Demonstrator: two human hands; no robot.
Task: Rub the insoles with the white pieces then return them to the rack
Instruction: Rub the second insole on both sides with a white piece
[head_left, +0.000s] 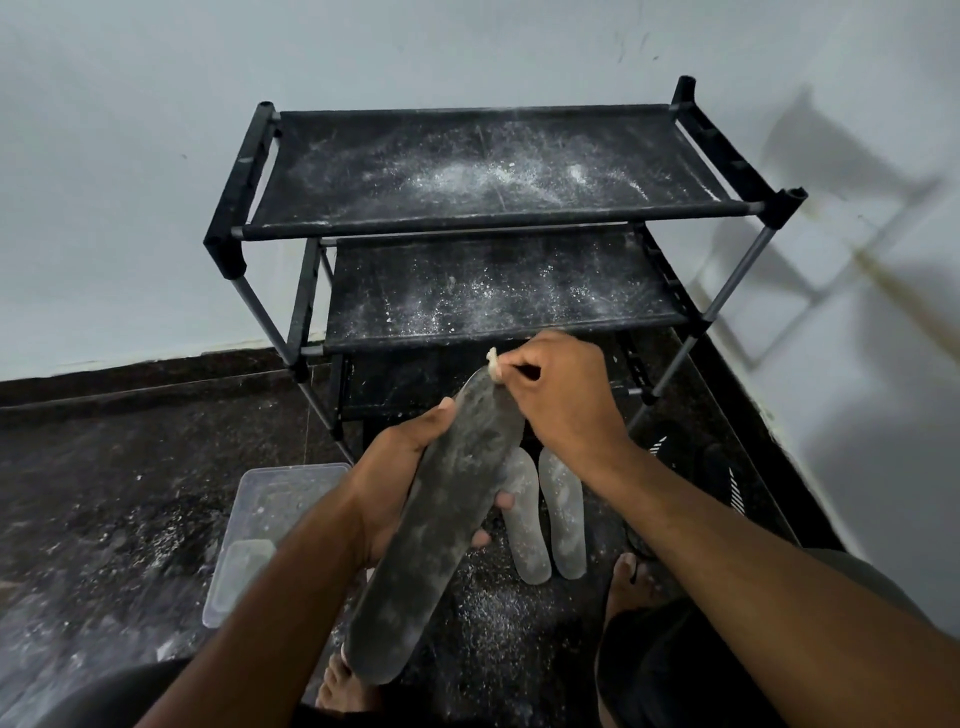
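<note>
My left hand (400, 483) grips a long dark grey insole (441, 525) from below, thumb along its left edge and fingertips showing on the right edge. The insole is dusted white and slants up toward the rack. My right hand (561, 395) pinches a small white piece (493, 364) and presses it on the insole's far tip. Two paler insoles (545, 514) lie side by side on the floor under my hands. The black shoe rack (488, 218) stands against the wall, its shelves sprinkled with white powder.
A clear plastic container (260, 519) sits on the dark floor at the left, partly behind my left forearm. White crumbs litter the floor. My bare feet (631, 577) are below. A dark sandal (727, 478) lies right of the rack. Walls close in behind and to the right.
</note>
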